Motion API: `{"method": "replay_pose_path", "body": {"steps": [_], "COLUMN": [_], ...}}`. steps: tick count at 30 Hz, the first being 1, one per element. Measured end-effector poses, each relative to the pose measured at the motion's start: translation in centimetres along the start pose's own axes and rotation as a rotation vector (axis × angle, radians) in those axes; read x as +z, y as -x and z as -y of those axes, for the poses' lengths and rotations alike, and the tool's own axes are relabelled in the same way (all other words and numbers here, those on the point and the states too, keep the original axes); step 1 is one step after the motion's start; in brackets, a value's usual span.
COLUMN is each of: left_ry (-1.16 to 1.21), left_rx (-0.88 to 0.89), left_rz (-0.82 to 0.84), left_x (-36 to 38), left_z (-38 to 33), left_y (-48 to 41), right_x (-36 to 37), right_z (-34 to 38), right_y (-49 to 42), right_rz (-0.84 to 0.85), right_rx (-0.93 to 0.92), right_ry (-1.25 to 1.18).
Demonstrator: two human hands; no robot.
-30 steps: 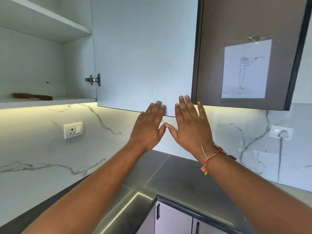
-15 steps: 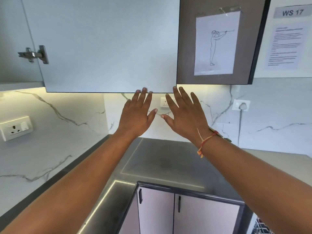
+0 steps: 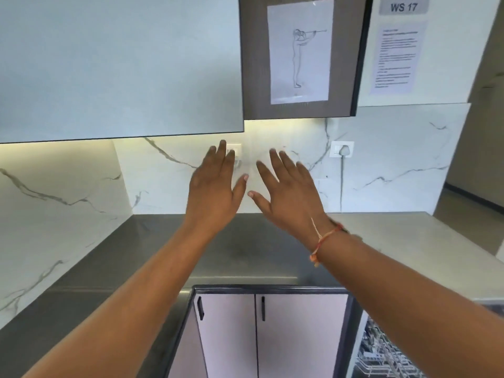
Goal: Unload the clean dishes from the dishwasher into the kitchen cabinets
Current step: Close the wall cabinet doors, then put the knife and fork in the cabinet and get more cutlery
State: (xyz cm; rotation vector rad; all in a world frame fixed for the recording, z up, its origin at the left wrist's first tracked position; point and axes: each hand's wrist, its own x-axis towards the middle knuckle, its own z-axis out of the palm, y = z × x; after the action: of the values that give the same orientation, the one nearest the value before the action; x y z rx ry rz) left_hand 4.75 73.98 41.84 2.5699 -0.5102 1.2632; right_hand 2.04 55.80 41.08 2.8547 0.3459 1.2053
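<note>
Pale grey cabinet door (image 3: 120,64) up top; left hand (image 3: 215,189) and right hand (image 3: 289,195) are raised just below its lower edge, fingers straight and spread, gripping nothing. Wire dishwasher rack (image 3: 387,356) sits at bottom right, under the right forearm.

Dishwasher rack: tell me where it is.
Head view, bottom right corner: the dishwasher rack sits below the right forearm, just right of the two lower cabinet doors.

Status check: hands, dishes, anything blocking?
Left hand and right hand open, empty, up before the backsplash. Dishwasher rack lower right, untouched. Cabinet door overhead, no contact.
</note>
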Motion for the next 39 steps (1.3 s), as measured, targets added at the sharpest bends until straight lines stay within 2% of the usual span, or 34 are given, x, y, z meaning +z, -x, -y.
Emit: {"method": "replay_pose_path", "body": {"steps": [3,5,7,13,17,20,25,34,37,39], "left_ry": [0.142,0.239,0.308,0.471,0.654,0.734,0.808,0.709,0.638,0.592], "left_rx": [0.046,0.065,0.070,0.130,0.035,-0.065,-0.154,-0.306,-0.241,-0.018], "left_rz": [0.046,0.154,0.305,0.766,1.124,1.281,1.415,1.445,1.467,1.464], "left_x": [2.8,5.2,7.8,15.1,18.5,19.8,21.1,30.7,35.8,39.7], "left_z": [-4.8,-8.6,-12.5,-26.1,-34.5,-39.2,-43.7,-47.7,-48.9,-49.6], "left_y": [4.2,7.8,11.8,23.4,29.5,32.8,35.1,34.1,33.8,33.7], "right_x": [1.5,2.4,3.1,4.3,4.0,3.4,3.0,8.0,11.3,14.1], "right_z": [-2.8,-5.5,-8.3,-17.8,-21.9,-23.5,-25.1,-29.6,-31.7,-33.4], "right_y": [6.2,11.4,17.0,35.2,45.7,51.1,56.4,58.0,57.7,57.5], "right_rz": [0.086,0.148,0.214,0.519,0.645,0.713,0.772,0.753,0.776,0.810], "right_rx": [0.083,0.162,0.253,0.675,0.944,1.066,1.164,1.322,1.347,1.358], "right_ry": [-0.053,-0.074,-0.074,-0.071,-0.122,-0.185,-0.283,-0.358,-0.351,-0.351]}}
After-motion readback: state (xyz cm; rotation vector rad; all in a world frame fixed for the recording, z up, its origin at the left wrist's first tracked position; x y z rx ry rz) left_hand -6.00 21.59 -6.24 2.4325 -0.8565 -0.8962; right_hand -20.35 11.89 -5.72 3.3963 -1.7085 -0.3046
